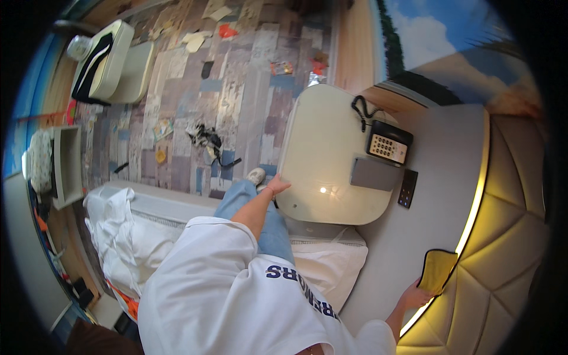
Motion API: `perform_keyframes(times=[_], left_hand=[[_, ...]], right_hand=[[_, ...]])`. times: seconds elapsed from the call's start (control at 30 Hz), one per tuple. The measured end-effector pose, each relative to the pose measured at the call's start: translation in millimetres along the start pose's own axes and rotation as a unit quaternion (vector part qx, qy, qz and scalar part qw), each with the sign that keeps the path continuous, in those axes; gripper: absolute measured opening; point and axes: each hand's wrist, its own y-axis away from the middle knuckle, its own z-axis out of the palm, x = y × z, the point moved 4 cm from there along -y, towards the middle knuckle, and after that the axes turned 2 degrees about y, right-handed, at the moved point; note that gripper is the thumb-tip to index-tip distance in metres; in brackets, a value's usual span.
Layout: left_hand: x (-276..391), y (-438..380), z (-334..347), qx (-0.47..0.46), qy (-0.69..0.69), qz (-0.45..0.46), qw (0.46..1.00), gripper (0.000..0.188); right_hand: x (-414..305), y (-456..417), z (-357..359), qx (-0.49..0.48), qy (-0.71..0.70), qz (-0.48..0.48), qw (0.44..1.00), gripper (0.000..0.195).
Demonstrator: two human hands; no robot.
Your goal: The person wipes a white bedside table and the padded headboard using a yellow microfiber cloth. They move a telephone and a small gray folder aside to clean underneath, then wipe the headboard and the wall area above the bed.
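Observation:
My right hand (pixel 418 296) holds a yellow cloth (pixel 437 270) with a dark border against the lit edge of the grey headboard ledge (pixel 443 177). Part of the cloth covers the glowing light strip (pixel 472 208). My left hand (pixel 278 184) rests at the near left edge of a cream bedside table (pixel 319 142), its fingers apart and nothing in them. On that table stand a black telephone (pixel 388 146) with a coiled cord and a grey box-like object (pixel 375 174). A dark switch panel (pixel 407 188) is set in the ledge behind them.
A padded headboard (pixel 501 253) runs along the right. White bedding (pixel 128 235) lies bunched at left. Litter and a dark tangled item (pixel 208 140) are scattered on the wood-patterned floor (pixel 177 88). A cream chair-like piece (pixel 113 66) with a dark strap stands at upper left.

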Motion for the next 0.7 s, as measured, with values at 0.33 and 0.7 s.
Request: perform_keyframes(times=[0.33, 0.7], left_hand=[[51, 102, -9, -0.177, -0.328, 0.177, 0.911, 0.104], [138, 121, 8, -0.386, -0.483, 0.136, 0.774, 0.07]], right_hand=[[57, 12, -2, -0.213, -0.32, 0.018, 0.923, 0.118], [66, -22, 66, -0.3, -0.403, 0.067, 0.862, 0.137]])
